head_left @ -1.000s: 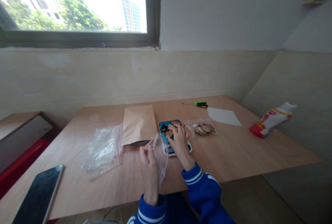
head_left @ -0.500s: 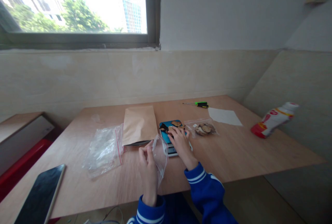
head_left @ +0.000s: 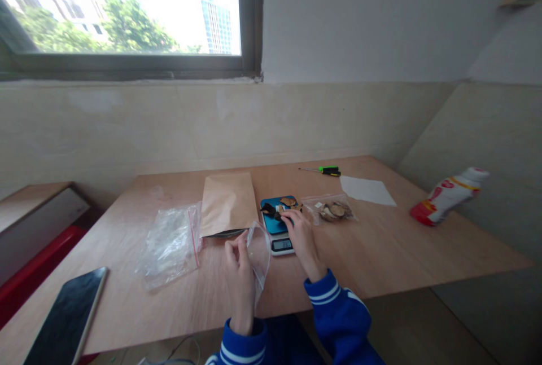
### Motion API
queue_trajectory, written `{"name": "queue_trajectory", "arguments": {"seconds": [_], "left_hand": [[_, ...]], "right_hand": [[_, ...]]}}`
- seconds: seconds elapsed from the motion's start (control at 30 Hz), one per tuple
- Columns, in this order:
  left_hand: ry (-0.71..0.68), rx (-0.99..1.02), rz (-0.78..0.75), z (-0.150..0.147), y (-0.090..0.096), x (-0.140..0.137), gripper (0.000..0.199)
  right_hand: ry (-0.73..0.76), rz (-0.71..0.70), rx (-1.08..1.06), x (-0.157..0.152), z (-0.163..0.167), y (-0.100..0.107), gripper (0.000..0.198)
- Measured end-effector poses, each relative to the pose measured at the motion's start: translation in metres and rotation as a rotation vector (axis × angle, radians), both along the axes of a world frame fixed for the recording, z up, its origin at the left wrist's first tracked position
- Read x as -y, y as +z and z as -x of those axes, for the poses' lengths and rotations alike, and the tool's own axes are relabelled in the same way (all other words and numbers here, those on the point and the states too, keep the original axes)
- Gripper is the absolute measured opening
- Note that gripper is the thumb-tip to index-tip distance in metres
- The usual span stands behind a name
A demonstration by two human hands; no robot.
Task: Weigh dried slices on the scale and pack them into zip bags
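Note:
My left hand [head_left: 239, 260] is closed on the edge of a clear plastic bag [head_left: 259, 252], which hangs with its mouth held apart. The fingers of my right hand [head_left: 300, 232] are pinched together over the blue plate of a small digital scale [head_left: 271, 227], at a dark dried piece [head_left: 276, 214]. Brown dried slices [head_left: 288, 201] lie beside it on the plate. The scale's display is lit, but its digits are too small to read surely. Right of the scale lies a clear zip bag of dried slices [head_left: 336, 211].
A brown paper pouch [head_left: 228, 201] lies behind my left hand, and several clear bags [head_left: 171, 243] left of it. A phone [head_left: 68, 314] is at the front left. Farther back are a screwdriver [head_left: 328, 170], a white paper [head_left: 367, 190] and a red-white bottle [head_left: 446, 196].
My right hand has drawn slightly right and toward me, uncovering the scale's display and more of the plate. My left hand with the clear bag has shifted only slightly left.

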State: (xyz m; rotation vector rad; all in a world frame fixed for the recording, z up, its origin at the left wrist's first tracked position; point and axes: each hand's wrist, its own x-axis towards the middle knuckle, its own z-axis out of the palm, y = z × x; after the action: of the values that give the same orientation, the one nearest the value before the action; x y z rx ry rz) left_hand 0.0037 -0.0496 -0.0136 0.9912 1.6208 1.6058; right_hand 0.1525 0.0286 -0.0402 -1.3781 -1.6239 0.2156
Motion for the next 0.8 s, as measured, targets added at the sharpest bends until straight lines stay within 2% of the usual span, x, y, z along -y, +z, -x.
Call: {"name": "queue_trajectory", "arguments": {"seconds": [0.17,0.27,0.4,0.5,0.6,0.67,0.73,0.8], "left_hand": [[-0.029,0.020,0.028,0.001,0.000,-0.001,0.035],[-0.018,0.020,0.024,0.000,0.001,-0.001,0.034],[-0.020,0.012,0.003,-0.001,0.004,-0.002,0.032],[-0.010,0.003,0.004,-0.002,0.005,-0.006,0.029],[-0.014,-0.018,0.044,-0.006,0.004,-0.012,0.027],[-0.028,-0.033,0.064,-0.009,0.001,-0.016,0.027],[-0.044,-0.043,0.069,-0.012,-0.004,-0.018,0.029],[-0.044,-0.046,0.053,-0.013,-0.008,-0.018,0.032]], "right_hand": [[-0.017,0.024,-0.208,0.001,-0.004,0.004,0.020],[-0.005,0.101,-0.402,0.004,-0.005,0.008,0.022],[0.150,0.293,-0.794,0.011,-0.001,0.014,0.034],[0.239,0.388,-0.966,0.016,0.005,0.018,0.040],[0.249,0.410,-0.974,0.019,0.011,0.021,0.042],[0.286,0.411,-0.906,0.022,0.016,0.022,0.039],[0.346,0.378,-0.726,0.025,0.021,0.025,0.031],[0.370,0.289,-0.460,0.028,0.024,0.028,0.023]]}}
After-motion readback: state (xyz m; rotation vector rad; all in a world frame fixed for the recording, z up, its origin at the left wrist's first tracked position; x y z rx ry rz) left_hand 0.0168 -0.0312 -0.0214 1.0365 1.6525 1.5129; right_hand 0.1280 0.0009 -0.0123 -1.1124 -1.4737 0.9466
